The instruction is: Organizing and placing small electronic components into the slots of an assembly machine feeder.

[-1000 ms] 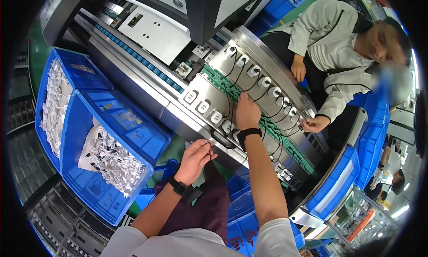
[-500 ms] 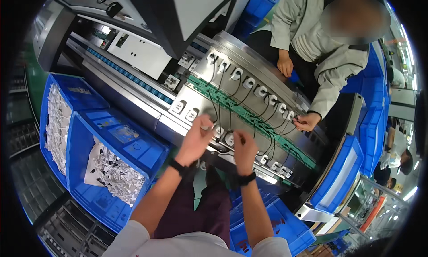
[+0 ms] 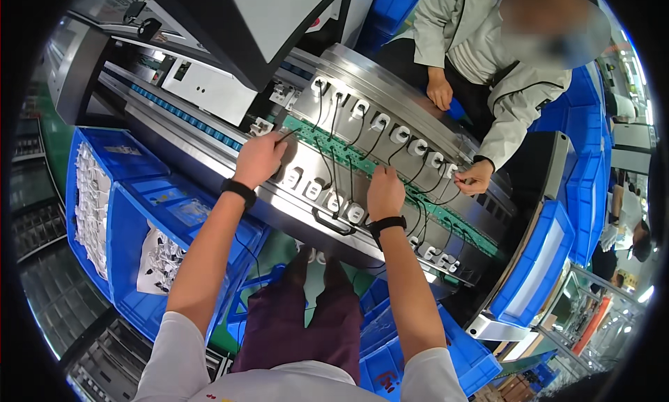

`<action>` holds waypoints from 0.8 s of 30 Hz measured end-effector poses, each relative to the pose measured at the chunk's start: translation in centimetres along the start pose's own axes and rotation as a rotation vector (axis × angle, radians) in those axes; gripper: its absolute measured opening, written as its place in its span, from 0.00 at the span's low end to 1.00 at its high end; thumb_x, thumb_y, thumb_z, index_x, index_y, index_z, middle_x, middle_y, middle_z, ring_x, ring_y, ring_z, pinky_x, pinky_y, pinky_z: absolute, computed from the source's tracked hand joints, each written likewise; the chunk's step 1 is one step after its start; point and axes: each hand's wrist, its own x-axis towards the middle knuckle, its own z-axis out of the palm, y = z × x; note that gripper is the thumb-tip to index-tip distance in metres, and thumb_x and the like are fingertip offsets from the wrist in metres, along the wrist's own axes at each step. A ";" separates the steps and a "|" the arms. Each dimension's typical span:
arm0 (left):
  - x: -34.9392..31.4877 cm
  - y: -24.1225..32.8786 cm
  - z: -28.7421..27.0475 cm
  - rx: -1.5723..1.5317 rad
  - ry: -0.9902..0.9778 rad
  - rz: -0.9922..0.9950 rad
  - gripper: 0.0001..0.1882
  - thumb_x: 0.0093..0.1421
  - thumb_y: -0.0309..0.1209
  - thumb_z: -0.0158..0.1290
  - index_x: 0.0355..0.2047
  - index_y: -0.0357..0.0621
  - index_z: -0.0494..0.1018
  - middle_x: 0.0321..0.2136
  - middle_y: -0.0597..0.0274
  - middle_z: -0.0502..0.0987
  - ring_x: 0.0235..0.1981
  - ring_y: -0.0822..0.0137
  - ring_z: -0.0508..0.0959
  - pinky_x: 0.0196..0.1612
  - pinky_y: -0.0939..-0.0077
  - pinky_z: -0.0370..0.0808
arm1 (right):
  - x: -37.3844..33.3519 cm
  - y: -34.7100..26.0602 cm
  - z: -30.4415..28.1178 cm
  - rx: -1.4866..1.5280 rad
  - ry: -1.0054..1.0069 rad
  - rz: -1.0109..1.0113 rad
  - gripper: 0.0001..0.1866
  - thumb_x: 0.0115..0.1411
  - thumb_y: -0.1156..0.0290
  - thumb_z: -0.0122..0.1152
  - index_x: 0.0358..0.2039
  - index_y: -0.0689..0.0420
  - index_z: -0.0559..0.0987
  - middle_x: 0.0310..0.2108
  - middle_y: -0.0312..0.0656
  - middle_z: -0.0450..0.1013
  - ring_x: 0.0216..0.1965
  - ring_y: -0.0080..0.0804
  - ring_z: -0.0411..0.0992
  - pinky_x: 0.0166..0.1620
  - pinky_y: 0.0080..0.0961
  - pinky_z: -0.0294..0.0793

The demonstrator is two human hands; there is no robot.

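My left hand [image 3: 259,159] is closed in a pinch at the left end of a long green strip [image 3: 362,164], with a thin black cable running from its fingertips toward the strip. My right hand [image 3: 385,195] sits over the strip's middle, fingers curled; whatever they hold is hidden. White plug-like pieces with black cables lie in two rows on a metal plate. One white piece [image 3: 400,134] is in the far row, and another white piece [image 3: 356,213] is in the near row between my hands. Cables cross from both rows to the strip.
A co-worker's hand [image 3: 477,177] touches the right end of the far row. Blue bins [image 3: 167,193] with white parts stand at the left. A black handle [image 3: 333,223] lines the plate's near edge. A grey machine head [image 3: 279,26] overhangs the far left. Another blue bin [image 3: 481,364] stands below right.
My left hand has moved left and away from me, from the near row to the strip's left end. My right hand has moved forward onto the strip. The co-worker's hand stays nearly in place.
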 end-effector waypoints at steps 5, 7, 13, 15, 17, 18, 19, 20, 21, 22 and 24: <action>-3.5 -3.3 -1.1 -0.499 -0.228 0.075 0.11 0.64 0.36 0.59 0.33 0.40 0.79 0.32 0.55 0.80 0.37 0.54 0.80 0.39 0.63 0.75 | 1.0 0.6 -0.1 0.004 -0.024 -0.048 0.03 0.61 0.74 0.61 0.33 0.58 0.80 0.35 0.52 0.78 0.35 0.57 0.79 0.38 0.47 0.81; -3.8 -4.5 -1.1 -0.449 -0.185 0.162 0.10 0.63 0.34 0.59 0.33 0.39 0.79 0.31 0.54 0.80 0.35 0.55 0.79 0.39 0.64 0.75 | 0.5 0.7 0.3 0.007 -0.056 -0.065 0.03 0.61 0.74 0.61 0.34 0.59 0.80 0.36 0.52 0.78 0.35 0.56 0.80 0.38 0.46 0.82; -3.7 -4.1 -1.7 -0.481 0.029 0.161 0.07 0.62 0.27 0.60 0.38 0.37 0.80 0.32 0.56 0.81 0.39 0.62 0.82 0.42 0.69 0.78 | -1.3 0.8 0.3 0.136 -0.031 -0.069 0.04 0.62 0.74 0.61 0.36 0.59 0.80 0.37 0.51 0.78 0.35 0.54 0.79 0.38 0.46 0.81; -3.1 -4.2 -1.1 -0.444 0.080 0.148 0.07 0.62 0.26 0.61 0.38 0.36 0.80 0.32 0.56 0.81 0.38 0.62 0.82 0.42 0.69 0.78 | -1.1 0.5 -0.4 0.173 0.040 -0.049 0.04 0.62 0.73 0.62 0.35 0.59 0.80 0.37 0.52 0.79 0.35 0.55 0.79 0.38 0.46 0.80; -2.8 -4.2 -0.5 -0.369 0.177 0.135 0.07 0.61 0.26 0.62 0.38 0.35 0.79 0.31 0.55 0.80 0.36 0.61 0.83 0.41 0.70 0.79 | -1.0 0.3 -1.2 0.241 0.193 -0.001 0.05 0.63 0.72 0.62 0.33 0.59 0.81 0.36 0.52 0.80 0.34 0.56 0.78 0.38 0.47 0.78; -3.0 -4.4 -0.3 -0.372 0.173 0.131 0.07 0.61 0.26 0.62 0.38 0.35 0.79 0.31 0.55 0.80 0.36 0.61 0.83 0.41 0.70 0.79 | -1.0 0.3 -1.0 0.238 0.187 -0.001 0.05 0.63 0.72 0.62 0.33 0.59 0.81 0.36 0.52 0.80 0.34 0.56 0.78 0.38 0.47 0.78; -3.3 -4.6 -0.2 -0.368 0.158 0.127 0.07 0.61 0.26 0.62 0.37 0.35 0.79 0.30 0.54 0.80 0.35 0.60 0.83 0.41 0.70 0.79 | -0.9 0.3 -0.6 0.238 0.156 -0.009 0.05 0.64 0.71 0.62 0.34 0.58 0.80 0.36 0.51 0.80 0.34 0.56 0.78 0.38 0.47 0.78; -3.4 -4.4 -0.3 -0.366 0.143 0.130 0.07 0.60 0.26 0.62 0.36 0.35 0.79 0.30 0.53 0.79 0.34 0.59 0.83 0.40 0.70 0.79 | -0.8 0.4 -0.4 0.235 0.131 -0.014 0.05 0.64 0.70 0.62 0.34 0.58 0.80 0.36 0.51 0.80 0.34 0.55 0.78 0.37 0.47 0.78; -3.5 -4.2 -0.2 -0.363 0.128 0.133 0.07 0.60 0.26 0.62 0.36 0.34 0.78 0.30 0.52 0.79 0.33 0.58 0.83 0.40 0.70 0.79 | -0.7 0.6 -0.4 0.232 0.106 -0.020 0.05 0.65 0.70 0.62 0.34 0.57 0.79 0.36 0.50 0.79 0.34 0.55 0.78 0.36 0.47 0.79; -3.5 -3.9 0.1 -0.369 0.125 0.136 0.07 0.60 0.26 0.62 0.36 0.34 0.78 0.30 0.52 0.79 0.33 0.58 0.83 0.40 0.70 0.79 | -0.7 0.8 -0.4 0.226 0.107 -0.018 0.05 0.65 0.70 0.62 0.34 0.57 0.79 0.36 0.50 0.79 0.34 0.55 0.78 0.36 0.47 0.79; -3.7 -3.2 1.0 -0.367 0.223 0.133 0.06 0.59 0.26 0.62 0.33 0.36 0.78 0.30 0.51 0.79 0.33 0.52 0.81 0.37 0.63 0.77 | -0.8 1.3 -0.4 0.200 0.085 -0.024 0.05 0.65 0.70 0.62 0.34 0.57 0.79 0.35 0.49 0.79 0.34 0.55 0.79 0.36 0.46 0.79</action>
